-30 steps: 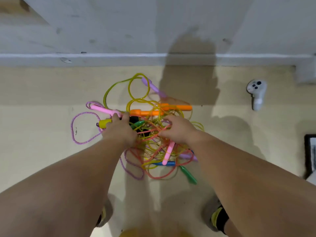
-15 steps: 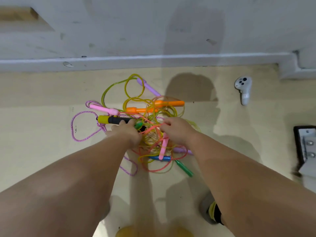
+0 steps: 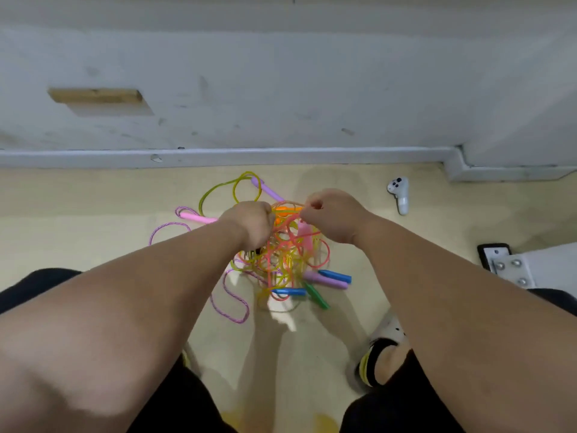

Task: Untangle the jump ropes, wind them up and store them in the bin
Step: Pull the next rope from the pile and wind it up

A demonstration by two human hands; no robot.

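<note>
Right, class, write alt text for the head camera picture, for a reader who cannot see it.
Seen from above, a person's left hand and right hand each grip cords at the top of a tangle of coloured jump ropes on a pale floor. Pink, purple, blue and green handles stick out, and a white controller lies to the right near the wall.

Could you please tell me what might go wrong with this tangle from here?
The left hand and right hand both grip cords in the tangle of jump ropes; pulling them apart could tighten knots rather than free them. A loose blue handle and the green handle at the tangle's edge might snag in loops.
</note>
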